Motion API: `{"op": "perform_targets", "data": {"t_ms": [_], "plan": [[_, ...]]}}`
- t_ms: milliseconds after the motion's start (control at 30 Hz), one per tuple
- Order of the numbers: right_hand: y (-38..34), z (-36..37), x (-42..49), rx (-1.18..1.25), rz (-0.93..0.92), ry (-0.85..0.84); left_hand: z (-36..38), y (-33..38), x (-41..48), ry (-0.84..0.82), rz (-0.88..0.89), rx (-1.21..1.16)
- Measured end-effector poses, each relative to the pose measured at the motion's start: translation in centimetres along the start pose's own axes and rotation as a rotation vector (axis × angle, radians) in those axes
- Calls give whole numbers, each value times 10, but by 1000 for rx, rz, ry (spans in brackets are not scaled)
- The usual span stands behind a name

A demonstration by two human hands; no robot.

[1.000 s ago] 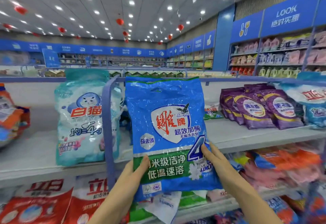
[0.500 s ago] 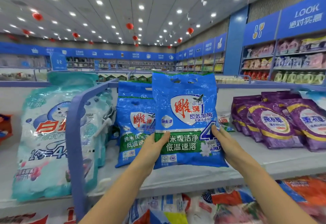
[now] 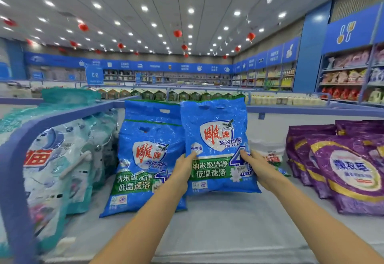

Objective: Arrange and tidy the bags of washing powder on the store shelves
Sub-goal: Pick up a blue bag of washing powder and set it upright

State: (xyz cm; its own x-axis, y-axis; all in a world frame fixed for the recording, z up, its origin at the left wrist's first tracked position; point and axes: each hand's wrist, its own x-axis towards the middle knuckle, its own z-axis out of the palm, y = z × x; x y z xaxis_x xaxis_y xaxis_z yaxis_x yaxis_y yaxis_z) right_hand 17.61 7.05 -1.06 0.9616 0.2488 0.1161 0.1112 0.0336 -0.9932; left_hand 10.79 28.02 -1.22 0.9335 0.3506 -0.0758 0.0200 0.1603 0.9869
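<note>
Blue washing-powder bag (image 3: 216, 139), gripped by left hand (image 3: 184, 170) and right hand (image 3: 258, 170).
Released leaning (soft base), it could slump forward.

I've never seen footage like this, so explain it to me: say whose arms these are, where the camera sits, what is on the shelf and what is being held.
There is no machine here: the two bare arms belong to a person in a store, and the single picture comes from a wide-angle camera worn on their head, looking forward and down. That is why the edges bend. The left hand and right hand grip the two sides of an upright blue bag of washing powder; whether its base rests on the white shelf I cannot tell. To its left stand more blue bags of the same kind, then pale teal bags beyond a blue divider rail. To the right stand purple bags.
</note>
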Motion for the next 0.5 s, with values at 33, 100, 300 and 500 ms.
{"op": "perform_targets", "data": {"t_ms": [33,100,300,500], "plan": [[3,-1,9,7,12,-6,3,-1,5,32,-7,17],[11,1,22,26,58,-44,5,-5,14,94,9,66],[30,7,38,22,183,-143,11,-18,34,230,100,186],[32,11,46,35,127,-100,16,-25,38,378,170,206]]}}
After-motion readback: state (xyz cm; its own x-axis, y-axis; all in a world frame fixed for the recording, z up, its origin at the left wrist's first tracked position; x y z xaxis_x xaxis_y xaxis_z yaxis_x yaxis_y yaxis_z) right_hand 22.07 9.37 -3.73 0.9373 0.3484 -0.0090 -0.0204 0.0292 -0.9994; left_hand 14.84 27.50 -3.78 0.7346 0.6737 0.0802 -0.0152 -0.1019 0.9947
